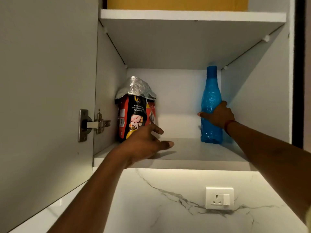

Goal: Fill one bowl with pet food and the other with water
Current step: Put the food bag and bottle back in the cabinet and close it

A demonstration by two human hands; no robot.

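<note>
A red and black pet food bag (pixel 134 113) with a folded silver top stands at the left of the open wall cabinet's lower shelf (pixel 185 148). A tall blue water bottle (pixel 210 91) with a blue cap stands upright at the shelf's right. My right hand (pixel 218 115) grips the bottle around its middle. My left hand (pixel 144 143) reaches toward the bag's lower front with fingers spread and holds nothing; I cannot tell whether it touches the bag. No bowl is in view.
The cabinet door (pixel 47 98) hangs open at the left on a metal hinge (pixel 94 125). An upper shelf (pixel 191 15) carries a brown box (pixel 176 3). Below the cabinet is a marble-patterned wall with a white socket (pixel 219 198).
</note>
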